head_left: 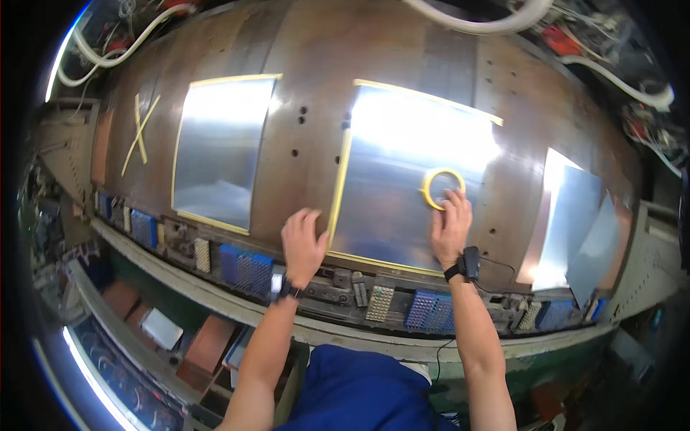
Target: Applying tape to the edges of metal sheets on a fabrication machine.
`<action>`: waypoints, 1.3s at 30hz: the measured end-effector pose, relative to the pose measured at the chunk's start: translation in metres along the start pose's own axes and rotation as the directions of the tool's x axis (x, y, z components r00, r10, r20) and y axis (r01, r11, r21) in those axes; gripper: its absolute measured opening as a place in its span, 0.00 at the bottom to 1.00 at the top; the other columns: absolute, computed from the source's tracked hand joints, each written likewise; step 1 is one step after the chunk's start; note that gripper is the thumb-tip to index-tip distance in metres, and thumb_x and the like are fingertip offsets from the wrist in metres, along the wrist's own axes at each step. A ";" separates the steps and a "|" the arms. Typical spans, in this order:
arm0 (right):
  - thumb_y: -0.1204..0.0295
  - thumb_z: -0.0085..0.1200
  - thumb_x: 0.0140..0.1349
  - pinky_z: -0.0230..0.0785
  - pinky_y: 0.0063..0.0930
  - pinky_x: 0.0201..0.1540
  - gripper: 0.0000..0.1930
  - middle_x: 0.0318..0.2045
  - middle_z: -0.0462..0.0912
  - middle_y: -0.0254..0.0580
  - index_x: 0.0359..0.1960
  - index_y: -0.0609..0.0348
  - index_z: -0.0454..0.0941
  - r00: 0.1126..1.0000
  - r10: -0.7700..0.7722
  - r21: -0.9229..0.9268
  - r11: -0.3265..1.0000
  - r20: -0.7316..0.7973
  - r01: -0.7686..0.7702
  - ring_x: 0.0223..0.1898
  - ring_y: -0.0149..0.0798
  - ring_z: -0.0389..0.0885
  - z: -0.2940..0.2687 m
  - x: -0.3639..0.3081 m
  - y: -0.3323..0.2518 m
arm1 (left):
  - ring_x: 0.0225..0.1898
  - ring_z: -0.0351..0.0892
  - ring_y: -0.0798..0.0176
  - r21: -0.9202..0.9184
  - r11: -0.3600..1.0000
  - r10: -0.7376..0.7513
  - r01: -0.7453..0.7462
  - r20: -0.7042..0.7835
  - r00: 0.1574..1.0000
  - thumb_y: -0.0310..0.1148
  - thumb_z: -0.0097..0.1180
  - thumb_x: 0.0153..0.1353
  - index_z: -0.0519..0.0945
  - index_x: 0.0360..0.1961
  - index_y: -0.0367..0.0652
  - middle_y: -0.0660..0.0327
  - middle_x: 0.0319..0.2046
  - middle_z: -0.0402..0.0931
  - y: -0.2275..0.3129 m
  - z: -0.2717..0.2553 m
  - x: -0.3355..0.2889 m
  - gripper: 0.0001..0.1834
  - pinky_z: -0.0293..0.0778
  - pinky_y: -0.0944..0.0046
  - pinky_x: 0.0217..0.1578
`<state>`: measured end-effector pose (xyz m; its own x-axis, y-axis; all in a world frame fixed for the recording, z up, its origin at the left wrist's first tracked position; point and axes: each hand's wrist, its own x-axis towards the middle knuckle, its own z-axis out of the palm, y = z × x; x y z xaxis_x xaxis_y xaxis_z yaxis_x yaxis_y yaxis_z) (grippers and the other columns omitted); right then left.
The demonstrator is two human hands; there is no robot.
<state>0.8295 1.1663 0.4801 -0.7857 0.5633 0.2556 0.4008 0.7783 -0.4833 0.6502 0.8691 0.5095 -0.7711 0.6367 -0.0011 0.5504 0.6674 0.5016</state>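
Observation:
My right hand [452, 224] has its fingers on the lower right rim of a roll of yellow tape [427, 188]. The roll is over a shiny metal sheet [388, 194]; whether it touches the sheet I cannot tell. Yellow tape strips run along the sheet's top, left and bottom edges. Just left of its lower left corner is my left hand [304, 241], slightly blurred, fingers loosely apart and nothing in them. To the left lies a second metal sheet [219, 158], with yellow tape along its top, left and bottom edges.
Two crossed yellow tape strips [141, 136] stick to the brown metal table [309, 86] at far left. Loose metal sheets [575, 208] overlap at the right. Blue perforated blocks [244, 267] line the front edge. White hoses [489, 25] hang along the far side. Below is a shelf with brown plates [208, 343].

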 end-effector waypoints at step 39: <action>0.74 0.65 0.66 0.71 0.42 0.63 0.25 0.57 0.81 0.51 0.63 0.69 0.75 0.571 0.471 -0.109 0.700 -0.672 -0.706 0.56 0.48 0.81 -0.575 -0.254 0.609 | 0.34 0.79 0.73 -0.640 0.640 -0.467 0.426 0.116 0.877 0.26 0.66 0.65 0.85 0.43 0.33 0.64 0.34 0.84 0.485 0.302 -0.130 0.08 0.75 0.71 0.38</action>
<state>1.5438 1.6571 0.6019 0.0566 0.8745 0.4817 0.8866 0.1778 -0.4270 1.1143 1.2269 0.4918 -0.8959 0.2911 -0.3355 -0.1808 0.4510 0.8740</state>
